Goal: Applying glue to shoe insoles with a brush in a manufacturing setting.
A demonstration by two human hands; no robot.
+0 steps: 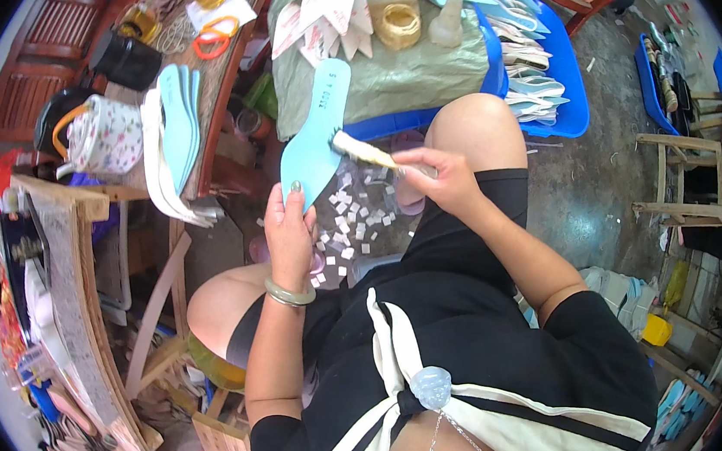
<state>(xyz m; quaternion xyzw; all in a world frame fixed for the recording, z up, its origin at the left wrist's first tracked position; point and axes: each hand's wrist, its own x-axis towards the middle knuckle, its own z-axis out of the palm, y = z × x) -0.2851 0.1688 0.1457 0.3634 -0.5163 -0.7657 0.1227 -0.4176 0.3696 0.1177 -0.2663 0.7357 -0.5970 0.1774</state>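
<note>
Left hand (289, 232), jade bangle at wrist, pinches narrow heel end of light blue insole (316, 134), grip closed on its edge, insole tilted up over the lap. Right hand (443, 178) closed around a cream-handled brush (362, 149), bristles touching insole mid-section. Below, clear plastic bag (360, 217) with small white square pieces on the lap between the knees. Beyond, cloth-covered tabletop (390, 79) with twine roll (398, 24). Right, blue tray (568, 75) stacked with insoles. Left, wooden bench with floral bag (105, 137).
</note>
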